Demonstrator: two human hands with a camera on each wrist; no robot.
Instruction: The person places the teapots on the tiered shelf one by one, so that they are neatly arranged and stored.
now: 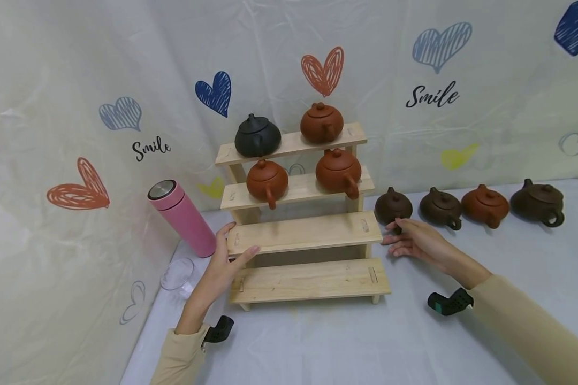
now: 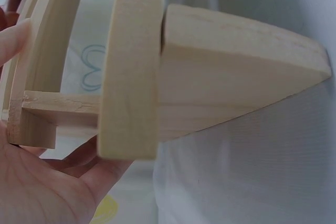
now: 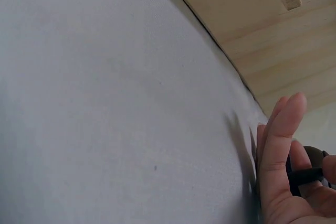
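A tiered wooden display stand [image 1: 304, 233] stands on the white-covered table. My left hand [image 1: 225, 263] grips the left end of its third board from the top, thumb along the front and fingers behind; in the left wrist view the hand [image 2: 47, 190] wraps round that end. Right of the stand sits a small dark brown teapot [image 1: 393, 204]. With thumb and forefinger, my right hand [image 1: 416, 243] pinches its handle. In the right wrist view the dark handle [image 3: 306, 176] shows between the fingers, most of the pot hidden behind the hand.
On the upper boards sit a black teapot [image 1: 257, 136] and reddish teapots [image 1: 321, 123]. Farther right stand a brown teapot [image 1: 440, 207], a reddish one [image 1: 484, 206] and a larger brown one [image 1: 537, 203]. A pink flask [image 1: 185, 222] and a clear glass cup [image 1: 178, 275] are at left.
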